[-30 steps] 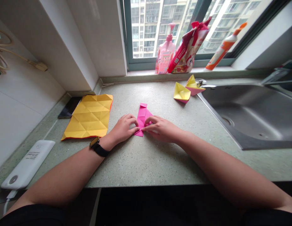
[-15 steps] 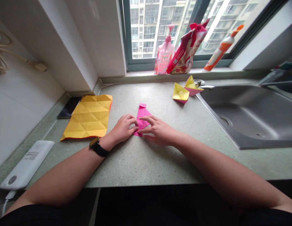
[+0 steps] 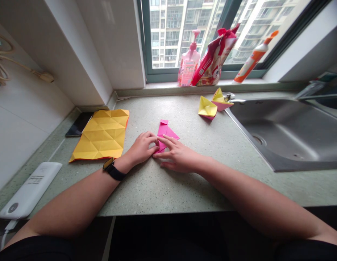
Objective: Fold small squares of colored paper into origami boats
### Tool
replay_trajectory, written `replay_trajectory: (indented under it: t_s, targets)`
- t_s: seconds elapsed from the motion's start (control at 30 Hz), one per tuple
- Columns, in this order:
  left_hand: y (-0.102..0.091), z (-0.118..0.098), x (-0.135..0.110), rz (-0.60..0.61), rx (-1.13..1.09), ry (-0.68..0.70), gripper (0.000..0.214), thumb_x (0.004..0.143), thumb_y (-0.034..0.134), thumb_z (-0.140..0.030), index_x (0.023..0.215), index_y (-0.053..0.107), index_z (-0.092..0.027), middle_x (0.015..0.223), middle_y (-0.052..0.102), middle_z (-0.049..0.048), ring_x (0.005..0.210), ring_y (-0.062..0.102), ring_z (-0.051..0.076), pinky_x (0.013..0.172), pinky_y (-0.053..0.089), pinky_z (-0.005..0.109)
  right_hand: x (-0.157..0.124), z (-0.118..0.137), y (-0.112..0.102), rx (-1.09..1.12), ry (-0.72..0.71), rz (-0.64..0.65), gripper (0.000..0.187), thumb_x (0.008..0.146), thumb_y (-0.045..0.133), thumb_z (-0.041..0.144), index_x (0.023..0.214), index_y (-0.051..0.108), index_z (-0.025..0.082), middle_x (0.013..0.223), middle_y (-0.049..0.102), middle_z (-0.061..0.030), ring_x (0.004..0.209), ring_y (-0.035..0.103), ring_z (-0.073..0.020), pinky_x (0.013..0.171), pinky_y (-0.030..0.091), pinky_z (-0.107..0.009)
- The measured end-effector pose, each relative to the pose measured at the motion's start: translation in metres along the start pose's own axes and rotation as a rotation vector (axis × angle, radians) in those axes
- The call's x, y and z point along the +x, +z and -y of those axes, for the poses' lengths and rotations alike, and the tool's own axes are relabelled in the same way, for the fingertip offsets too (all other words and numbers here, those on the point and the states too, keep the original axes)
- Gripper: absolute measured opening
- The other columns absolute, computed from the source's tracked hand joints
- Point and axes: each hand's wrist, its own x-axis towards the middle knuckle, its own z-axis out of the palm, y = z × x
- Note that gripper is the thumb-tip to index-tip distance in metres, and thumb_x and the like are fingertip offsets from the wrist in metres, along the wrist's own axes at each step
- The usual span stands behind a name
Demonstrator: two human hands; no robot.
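Observation:
A pink folded paper (image 3: 163,129) lies flat on the countertop between my hands, a narrow strip with a triangular flap out to the right. My left hand (image 3: 143,148), with a black watch on its wrist, has curled fingers and thumb closed on the paper's left edge; the fingertips partly hide that edge. From the right, my right hand (image 3: 179,154) reaches over the lower part of the paper. Its fingers are stretched and apart, the tips resting at the near end, which they cover.
A creased yellow sheet (image 3: 103,134) overlaps a dark phone (image 3: 78,125) on the left, with a white power bank (image 3: 31,190) nearer me. Two folded paper boats, one in front (image 3: 207,108) and one behind (image 3: 222,101), stand by the steel sink (image 3: 282,134). Bottles line the windowsill.
My right hand has shifted slightly left and down, its fingers now over the paper's near end. More of the triangular flap shows. The left hand has stayed in place.

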Motion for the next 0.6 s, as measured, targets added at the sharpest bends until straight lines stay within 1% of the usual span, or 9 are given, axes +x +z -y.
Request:
replay_trajectory:
  t_s: [0.13, 0.23, 0.33, 0.5, 0.6]
  targets:
    - [0.000, 0.000, 0.000, 0.008, 0.001, 0.009, 0.007, 0.096, 0.070, -0.020, 0.093, 0.076, -0.024, 0.115, 0.072, 0.0056, 0.116, 0.065, 0.027, 0.110, 0.051, 0.047, 0.000, 0.001, 0.000, 0.010, 0.009, 0.016, 0.044, 0.096, 0.083, 0.040, 0.139, 0.078, 0.037, 0.179, 0.039, -0.0074, 0.166, 0.032, -0.0395, 0.131, 0.035, -0.065]
    - [-0.001, 0.001, 0.000, 0.009, -0.003, 0.012, 0.008, 0.096, 0.070, -0.021, 0.092, 0.076, -0.024, 0.115, 0.073, 0.0050, 0.115, 0.065, 0.026, 0.109, 0.051, 0.047, 0.000, 0.000, -0.001, 0.025, 0.016, -0.015, 0.037, 0.097, 0.082, 0.038, 0.134, 0.080, 0.038, 0.176, 0.044, -0.0061, 0.164, 0.036, -0.0380, 0.129, 0.039, -0.065]
    - [-0.001, 0.001, 0.000, 0.014, -0.001, 0.007, 0.007, 0.097, 0.072, -0.024, 0.091, 0.075, -0.025, 0.114, 0.073, 0.0045, 0.116, 0.065, 0.027, 0.110, 0.050, 0.048, 0.000, -0.002, -0.003, 0.033, 0.040, -0.047, 0.029, 0.100, 0.079, 0.037, 0.128, 0.083, 0.037, 0.172, 0.049, -0.0070, 0.162, 0.041, -0.0367, 0.128, 0.042, -0.063]
    - [-0.001, 0.001, -0.001, 0.013, 0.008, -0.001, 0.004, 0.097, 0.073, -0.027, 0.095, 0.076, -0.025, 0.114, 0.072, 0.0047, 0.116, 0.064, 0.027, 0.109, 0.051, 0.048, 0.000, -0.008, -0.004, 0.053, 0.065, -0.053, 0.026, 0.100, 0.079, 0.037, 0.126, 0.084, 0.037, 0.167, 0.055, -0.0082, 0.159, 0.045, -0.0351, 0.127, 0.044, -0.062]
    - [-0.001, 0.001, -0.001, 0.014, 0.010, -0.001, 0.006, 0.098, 0.072, -0.028, 0.094, 0.076, -0.025, 0.114, 0.072, 0.0050, 0.116, 0.064, 0.028, 0.110, 0.051, 0.049, -0.001, -0.014, -0.004, 0.035, 0.142, -0.082, 0.020, 0.101, 0.077, 0.040, 0.117, 0.087, 0.037, 0.163, 0.059, -0.0077, 0.157, 0.047, -0.0361, 0.126, 0.044, -0.065]
